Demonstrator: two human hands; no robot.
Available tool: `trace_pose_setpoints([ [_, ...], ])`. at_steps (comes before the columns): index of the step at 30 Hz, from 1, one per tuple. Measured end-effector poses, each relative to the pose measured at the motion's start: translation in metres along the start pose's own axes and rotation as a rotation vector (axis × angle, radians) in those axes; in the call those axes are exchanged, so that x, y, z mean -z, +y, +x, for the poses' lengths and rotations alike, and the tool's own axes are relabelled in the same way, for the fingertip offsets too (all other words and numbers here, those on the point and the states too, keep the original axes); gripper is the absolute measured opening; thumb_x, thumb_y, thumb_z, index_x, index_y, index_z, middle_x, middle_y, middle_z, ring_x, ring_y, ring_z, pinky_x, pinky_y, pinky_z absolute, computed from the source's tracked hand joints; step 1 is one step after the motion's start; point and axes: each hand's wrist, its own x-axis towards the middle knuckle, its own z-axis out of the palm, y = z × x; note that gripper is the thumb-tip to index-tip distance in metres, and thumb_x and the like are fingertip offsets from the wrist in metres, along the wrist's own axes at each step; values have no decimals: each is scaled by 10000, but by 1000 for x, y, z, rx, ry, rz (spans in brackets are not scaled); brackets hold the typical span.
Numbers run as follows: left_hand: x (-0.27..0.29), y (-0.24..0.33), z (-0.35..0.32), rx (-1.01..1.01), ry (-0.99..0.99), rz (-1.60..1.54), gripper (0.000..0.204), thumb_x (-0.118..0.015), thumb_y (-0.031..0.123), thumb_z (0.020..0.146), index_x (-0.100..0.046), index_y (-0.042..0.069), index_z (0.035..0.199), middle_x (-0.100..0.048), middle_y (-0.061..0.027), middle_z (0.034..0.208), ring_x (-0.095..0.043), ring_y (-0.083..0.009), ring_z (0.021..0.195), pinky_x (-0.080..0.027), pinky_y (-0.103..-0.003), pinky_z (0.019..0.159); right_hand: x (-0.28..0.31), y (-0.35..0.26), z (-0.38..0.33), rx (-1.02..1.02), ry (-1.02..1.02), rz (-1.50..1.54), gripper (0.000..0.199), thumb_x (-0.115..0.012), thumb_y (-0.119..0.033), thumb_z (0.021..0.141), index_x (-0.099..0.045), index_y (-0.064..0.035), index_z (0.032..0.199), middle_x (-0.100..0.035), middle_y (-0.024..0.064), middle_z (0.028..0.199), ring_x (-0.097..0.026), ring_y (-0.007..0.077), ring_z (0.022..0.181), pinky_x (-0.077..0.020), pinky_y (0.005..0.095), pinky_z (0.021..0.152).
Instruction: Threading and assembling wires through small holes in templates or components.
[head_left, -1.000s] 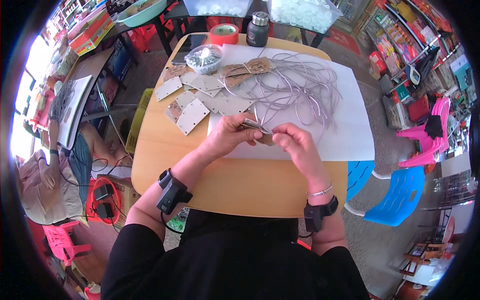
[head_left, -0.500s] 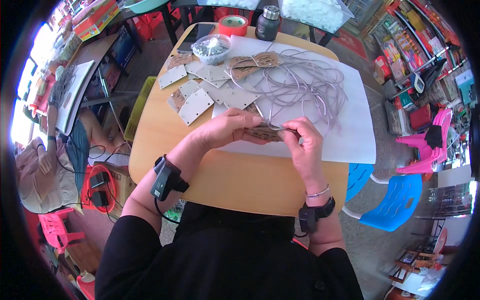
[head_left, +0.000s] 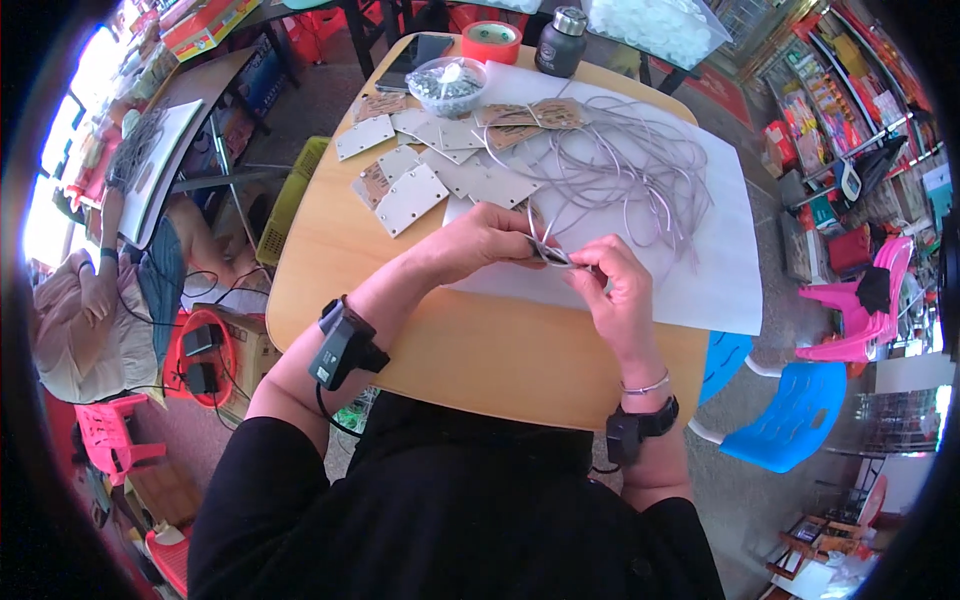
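Near the middle of the table, my left hand (head_left: pixel 482 243) is closed on a small flat board with a grey cord at it; the board is seen nearly edge-on and mostly covered by the fingers. My right hand (head_left: pixel 614 278) pinches the grey cord (head_left: pixel 556 256) at the board's right end. Its exact path through the board cannot be made out. Beyond my hands, a loose tangle of grey cords (head_left: pixel 640 165) spreads over a white sheet (head_left: pixel 720 240). Several flat boards with small holes, some pale (head_left: pixel 412 200) and some brown-patterned (head_left: pixel 555 113), lie beyond my left hand.
Along the table's far side are a phone (head_left: pixel 416 62), a clear tub of small metal parts (head_left: pixel 446 92), a red tape roll (head_left: pixel 491 42) and a dark bottle (head_left: pixel 561 45). A blue chair (head_left: pixel 785 420) stands right. Another person (head_left: pixel 95 320) sits at the left.
The board in my left hand has tilted from showing its brown-patterned face to nearly edge-on. My right hand has shifted slightly right. The whole view has moved a little.
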Motion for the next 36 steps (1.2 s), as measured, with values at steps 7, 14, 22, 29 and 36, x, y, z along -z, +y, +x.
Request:
trace_pose_setpoints([
  [7,-10,-6,-3,-68,160,364,213,-622,152,797,-710,38,953,-680,-37,802,-589,-86,745,-465,-243,695,1,5,-1,-128,-19,55,123,-619,-114,839,-601,7,827,-539,35,728,-476,105,588,-374,233,533],
  [14,-9,-4,-2,-84,89,454,218,-601,113,829,-698,25,1004,-683,-39,822,-597,-74,784,-476,-235,734,1,10,-5,-289,-34,242,96,-583,-86,834,-598,0,794,-541,-5,685,-451,64,598,-358,221,550],
  [22,-4,-7,0,-20,34,65,249,-553,114,869,-648,-54,1027,-672,-131,945,-650,-198,886,-501,-301,842,6,3,0,-486,9,536,143,-596,-165,863,-617,-34,809,-539,-45,673,-445,35,632,-361,201,590],
  [29,-2,-9,4,-17,106,-68,264,-523,112,882,-629,-89,1017,-660,-176,966,-659,-240,873,-548,-332,809,6,3,1,-218,101,362,88,-622,-121,849,-612,-35,863,-551,-20,768,-496,65,680,-411,236,596],
  [36,-9,-11,3,-38,160,103,215,-539,83,871,-649,-69,976,-670,-139,911,-660,-195,826,-550,-311,782,0,5,1,291,108,-375,242,-676,47,647,-604,-64,850,-535,62,800,-554,249,709,-460,344,584],
])
